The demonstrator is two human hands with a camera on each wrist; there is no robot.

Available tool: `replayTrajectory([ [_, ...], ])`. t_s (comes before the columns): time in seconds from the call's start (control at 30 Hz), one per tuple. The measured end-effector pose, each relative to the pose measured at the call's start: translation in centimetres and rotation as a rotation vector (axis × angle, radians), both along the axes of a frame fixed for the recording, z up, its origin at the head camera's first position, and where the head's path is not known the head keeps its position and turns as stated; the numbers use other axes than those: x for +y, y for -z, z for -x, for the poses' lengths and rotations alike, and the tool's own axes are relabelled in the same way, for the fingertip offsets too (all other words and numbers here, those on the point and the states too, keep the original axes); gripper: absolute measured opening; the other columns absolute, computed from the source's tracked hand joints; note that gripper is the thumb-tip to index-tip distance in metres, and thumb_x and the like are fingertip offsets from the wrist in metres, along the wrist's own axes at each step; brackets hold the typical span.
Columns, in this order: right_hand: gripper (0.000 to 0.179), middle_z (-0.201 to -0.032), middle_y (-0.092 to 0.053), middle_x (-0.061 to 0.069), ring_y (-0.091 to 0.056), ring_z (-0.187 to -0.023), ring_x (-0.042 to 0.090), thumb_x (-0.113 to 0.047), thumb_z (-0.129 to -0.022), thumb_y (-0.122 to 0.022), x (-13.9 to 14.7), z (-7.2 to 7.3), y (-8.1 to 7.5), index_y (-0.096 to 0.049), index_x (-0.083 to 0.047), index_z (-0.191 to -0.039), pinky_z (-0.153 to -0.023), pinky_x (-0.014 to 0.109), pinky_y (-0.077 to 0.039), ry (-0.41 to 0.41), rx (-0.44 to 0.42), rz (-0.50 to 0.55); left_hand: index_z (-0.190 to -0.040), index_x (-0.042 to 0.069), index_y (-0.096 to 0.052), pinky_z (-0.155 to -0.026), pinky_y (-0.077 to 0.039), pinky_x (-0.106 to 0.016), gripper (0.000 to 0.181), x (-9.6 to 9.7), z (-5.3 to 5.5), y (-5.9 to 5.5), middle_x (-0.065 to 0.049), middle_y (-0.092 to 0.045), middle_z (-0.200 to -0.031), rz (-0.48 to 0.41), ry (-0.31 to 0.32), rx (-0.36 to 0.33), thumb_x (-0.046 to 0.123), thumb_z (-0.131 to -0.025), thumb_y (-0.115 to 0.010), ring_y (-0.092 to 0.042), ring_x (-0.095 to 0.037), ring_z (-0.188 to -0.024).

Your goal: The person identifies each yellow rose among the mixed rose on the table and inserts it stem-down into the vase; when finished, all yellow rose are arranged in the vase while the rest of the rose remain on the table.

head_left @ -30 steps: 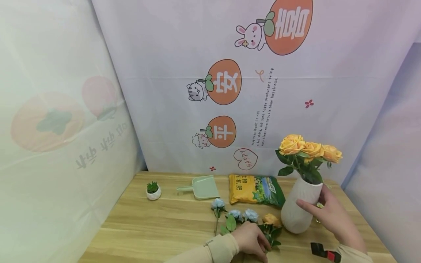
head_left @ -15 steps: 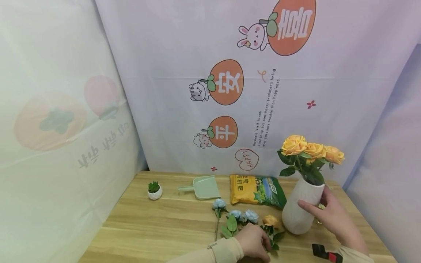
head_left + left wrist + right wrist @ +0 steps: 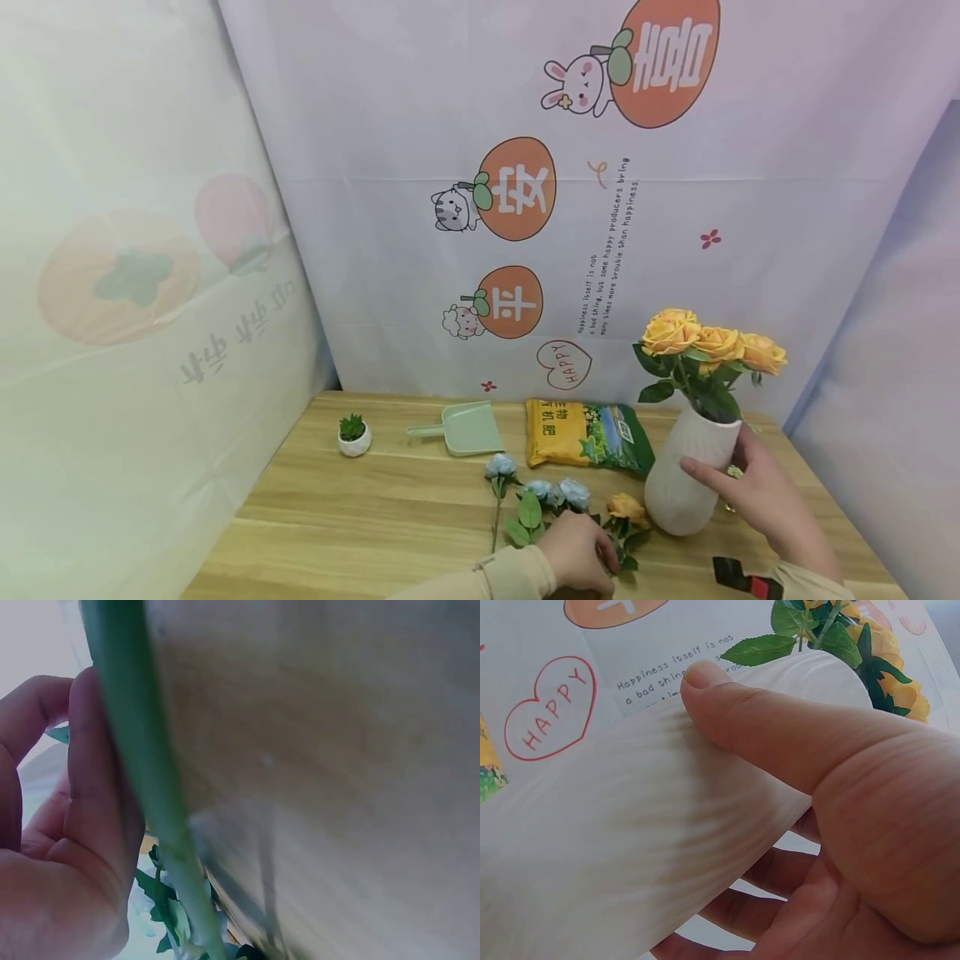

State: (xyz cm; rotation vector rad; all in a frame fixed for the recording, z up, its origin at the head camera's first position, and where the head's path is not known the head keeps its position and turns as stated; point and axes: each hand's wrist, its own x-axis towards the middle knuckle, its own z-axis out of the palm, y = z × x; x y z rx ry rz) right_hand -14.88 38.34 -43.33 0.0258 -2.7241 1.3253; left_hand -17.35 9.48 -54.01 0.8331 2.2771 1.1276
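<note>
My right hand (image 3: pixel 761 492) grips a white ribbed vase (image 3: pixel 686 479) from its right side, thumb across the front. Several yellow roses (image 3: pixel 712 342) with green leaves stand in the vase, which leans slightly to the right. Lower down, my left hand (image 3: pixel 577 550) pinches the stem of a single yellow rose (image 3: pixel 626 507) lying on the table. The left wrist view has its green stem (image 3: pixel 142 727) close up, against the curled fingers (image 3: pixel 94 772); the thumb is hidden there. Several blue roses (image 3: pixel 573 493) lie just beyond the left hand.
A yellow and green fertilizer bag (image 3: pixel 588 435) lies at the back of the wooden table (image 3: pixel 360 517). Left of it are a pale green dustpan (image 3: pixel 471 429) and a small potted succulent (image 3: pixel 353 435). Near the right wrist lies a black and red object (image 3: pixel 746 577). Printed cloth surrounds the table.
The loose yellow rose has shifted slightly to the right with my left hand at its stem. My right hand keeps its grip on the vase.
</note>
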Motion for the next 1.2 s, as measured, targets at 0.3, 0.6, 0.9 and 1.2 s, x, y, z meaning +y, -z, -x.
replayTrajectory([
  [0.3, 0.101, -0.155, -0.043, 0.037, -0.047, -0.137, 0.054, -0.048, -0.102, -0.075, -0.1, -1.6, 1.6, -0.018, 0.004, -0.168, -0.094, 0.060, -0.057, 0.005, -0.046, 0.018, -0.083, 0.019, -0.084, -0.073, -0.054, -0.017, 0.014, 0.4, -1.3, 2.0, 0.018, -0.067, -0.067, 0.051, 0.002, 0.014, 0.006, -0.080, -0.087, -0.061, -0.001, -0.066],
  [0.6, 0.097, -0.153, -0.047, 0.036, -0.050, -0.135, 0.052, -0.045, -0.103, -0.075, 0.2, -0.8, 0.7, -0.022, 0.003, -0.167, -0.093, 0.048, -0.058, -0.018, -0.021, -0.003, -0.084, 0.021, -0.084, -0.067, -0.051, -0.013, 0.010, 0.3, -0.1, 0.9, 0.022, -0.066, -0.068, 0.102, -0.006, 0.110, 0.015, -0.081, -0.091, -0.060, 0.003, -0.067],
  [0.9, 0.092, -0.163, -0.042, 0.023, -0.043, -0.144, 0.045, -0.035, -0.102, -0.077, 0.2, 3.1, -4.7, -0.022, -0.011, -0.172, -0.098, 0.031, -0.050, -0.041, 0.155, 0.009, -0.092, 0.024, -0.086, -0.067, -0.050, -0.013, 0.012, 0.6, 4.4, -4.5, 0.022, -0.069, -0.076, 0.169, -0.035, 0.324, 0.023, -0.082, -0.093, -0.060, 0.003, -0.071],
  [1.2, 0.097, -0.163, -0.039, 0.031, -0.039, -0.146, 0.056, -0.040, -0.103, -0.077, -0.2, -0.1, -0.9, -0.017, -0.004, -0.172, -0.104, 0.078, -0.042, -0.039, 0.041, 0.050, -0.088, 0.025, -0.085, -0.072, -0.051, -0.014, 0.013, 0.3, 0.1, -1.6, 0.022, -0.068, -0.075, 0.223, -0.028, 0.271, 0.019, -0.080, -0.093, -0.058, 0.002, -0.070],
])
